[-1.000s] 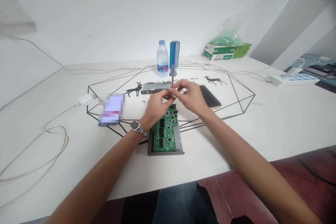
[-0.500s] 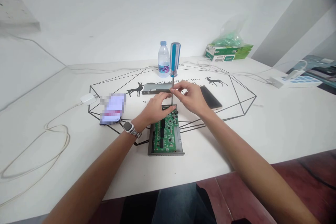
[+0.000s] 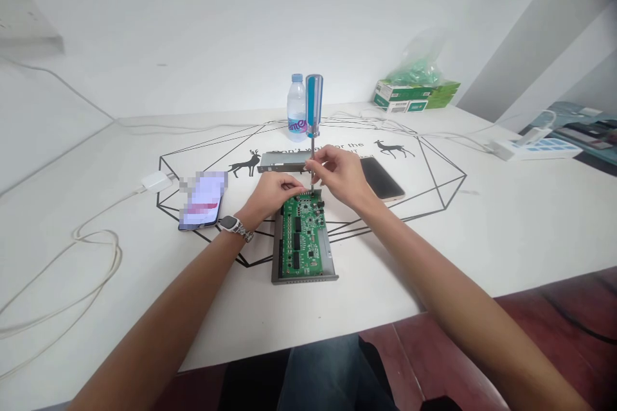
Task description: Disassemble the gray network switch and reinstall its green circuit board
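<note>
A green circuit board (image 3: 315, 237) lies in a grey metal case (image 3: 330, 263) on the white table. Upright over its far end stands a screwdriver (image 3: 314, 106) with a blue and clear handle; its tip reaches down to the board's far edge. The fingers of my right hand (image 3: 340, 173) pinch its shaft below the handle. At the far left corner of the board, my left hand (image 3: 274, 194) has thumb and fingers pressed together; whatever lies between them is too small to make out. A watch (image 3: 234, 225) is on my left wrist.
Behind the case lie a grey metal cover (image 3: 274, 161) and a dark phone (image 3: 382, 178). A water bottle (image 3: 296, 109) stands further back. Left is a lit phone (image 3: 202, 201) with a charger cable (image 3: 116, 257). Green boxes (image 3: 405, 95) and a power strip (image 3: 540, 146) are at right.
My left hand has drawn back to the left, its thumb off the board and its fingers now pinched. The screwdriver has shifted slightly left, and my right hand sits lower on its shaft.
</note>
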`<state>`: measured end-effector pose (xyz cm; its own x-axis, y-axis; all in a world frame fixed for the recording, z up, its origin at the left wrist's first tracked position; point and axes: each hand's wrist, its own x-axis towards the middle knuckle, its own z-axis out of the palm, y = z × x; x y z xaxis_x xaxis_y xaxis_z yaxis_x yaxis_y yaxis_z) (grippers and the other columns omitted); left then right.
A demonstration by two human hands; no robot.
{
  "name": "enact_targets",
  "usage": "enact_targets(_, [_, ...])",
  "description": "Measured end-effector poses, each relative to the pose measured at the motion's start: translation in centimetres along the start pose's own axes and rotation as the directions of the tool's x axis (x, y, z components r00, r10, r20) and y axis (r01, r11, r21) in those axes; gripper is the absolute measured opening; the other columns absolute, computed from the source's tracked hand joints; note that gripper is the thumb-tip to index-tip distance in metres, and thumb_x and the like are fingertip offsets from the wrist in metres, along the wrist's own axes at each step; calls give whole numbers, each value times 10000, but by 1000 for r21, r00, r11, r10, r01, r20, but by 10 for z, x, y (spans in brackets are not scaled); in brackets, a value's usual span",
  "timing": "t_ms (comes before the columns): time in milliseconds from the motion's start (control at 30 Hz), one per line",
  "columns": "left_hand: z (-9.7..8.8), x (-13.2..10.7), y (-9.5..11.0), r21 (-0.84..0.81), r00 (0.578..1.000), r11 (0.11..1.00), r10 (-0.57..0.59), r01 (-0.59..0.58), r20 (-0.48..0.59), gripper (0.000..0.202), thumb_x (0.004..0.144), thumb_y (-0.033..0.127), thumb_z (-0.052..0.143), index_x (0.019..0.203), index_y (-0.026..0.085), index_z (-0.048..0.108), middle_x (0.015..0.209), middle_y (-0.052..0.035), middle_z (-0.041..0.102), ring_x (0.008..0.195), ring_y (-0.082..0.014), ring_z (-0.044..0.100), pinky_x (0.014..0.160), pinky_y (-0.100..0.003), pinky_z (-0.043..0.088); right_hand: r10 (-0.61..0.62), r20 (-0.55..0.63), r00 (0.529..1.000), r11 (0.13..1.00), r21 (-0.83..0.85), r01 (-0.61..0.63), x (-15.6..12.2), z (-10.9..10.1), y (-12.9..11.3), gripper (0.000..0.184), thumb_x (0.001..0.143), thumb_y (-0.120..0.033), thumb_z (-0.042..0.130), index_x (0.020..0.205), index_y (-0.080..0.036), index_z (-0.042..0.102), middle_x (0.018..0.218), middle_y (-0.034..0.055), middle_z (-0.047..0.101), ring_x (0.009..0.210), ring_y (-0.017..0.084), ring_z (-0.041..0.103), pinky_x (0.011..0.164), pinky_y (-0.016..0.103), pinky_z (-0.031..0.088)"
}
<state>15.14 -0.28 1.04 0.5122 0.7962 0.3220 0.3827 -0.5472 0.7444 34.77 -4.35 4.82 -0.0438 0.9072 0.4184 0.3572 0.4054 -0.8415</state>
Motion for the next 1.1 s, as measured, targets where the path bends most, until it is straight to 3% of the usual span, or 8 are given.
enact_targets(333, [-1, 4, 1, 107, 1000, 994, 0, 2, -15, 164, 878, 319, 702, 848, 191, 801, 854, -57, 797, 777, -213, 706, 776, -354, 552, -17, -54, 998, 995, 93, 22, 13, 7, 12, 320, 853, -416, 740, 739, -242, 496, 627, -23, 611, 560, 163, 663, 577, 319, 525])
enact_targets(500, [10, 6, 16, 75, 1000, 997, 2, -2, -7, 215, 817, 298, 759, 996, 180, 760, 1071, -94, 787, 997, -268, 722, 875, -390, 556, -4, -87, 996, 999, 50, 9, 14, 8, 12, 353, 835, -421, 750, 710, -252, 466, 617, -31, 581, 577, 155, 605, 582, 322, 498])
enact_targets(633, [24, 14, 19, -69, 995, 995, -74, 70, -61, 174, 834, 339, 761, 811, 172, 715, 868, -61, 777, 822, -227, 720, 786, -365, 553, -25, -118, 993, 999, 29, 29, 15, 9, 14, 357, 821, -382, 757, 693, -255, 449, 593, -43, 553, 577, 150, 567, 590, 317, 464])
enact_targets(767, [32, 20, 16, -130, 984, 990, -78, 57, -159, 255, 821, 395, 777, 751, 168, 686, 764, -44, 740, 731, -203, 683, 720, -349, 535, -68, -114, 991, 998, -21, 66, 14, 9, 13, 295, 839, -345, 736, 709, -242, 492, 637, -38, 567, 612, 141, 544, 616, 308, 453])
enact_targets(867, [32, 20, 15, -175, 971, 983, -88, 49, -224, 304, 787, 433, 808, 766, 170, 656, 732, -35, 710, 694, -191, 663, 676, -335, 516, -90, -48, 995, 995, -57, 87, 11, 7, 10, 143, 879, -331, 685, 819, -216, 626, 742, -7, 645, 715, 159, 596, 693, 320, 488])
enact_targets(967, [31, 20, 15, -227, 970, 973, -99, 47, -220, 365, 757, 464, 829, 698, 178, 610, 688, -23, 672, 658, -173, 634, 646, -322, 501, -60, 24, 998, 998, -9, 61, 9, 4, 9, 194, 902, -343, 651, 1009, -197, 719, 870, 35, 728, 834, 188, 657, 742, 333, 522])
enact_targets(1100, [31, 20, 13, -262, 979, 964, -93, 42, -182, 372, 772, 487, 813, 682, 175, 632, 692, -31, 687, 685, -181, 656, 676, -324, 527, -31, 40, 999, 998, 57, 29, 8, 2, 10, 221, 884, -390, 672, 961, -193, 738, 1002, 72, 753, 882, 201, 666, 738, 340, 545])
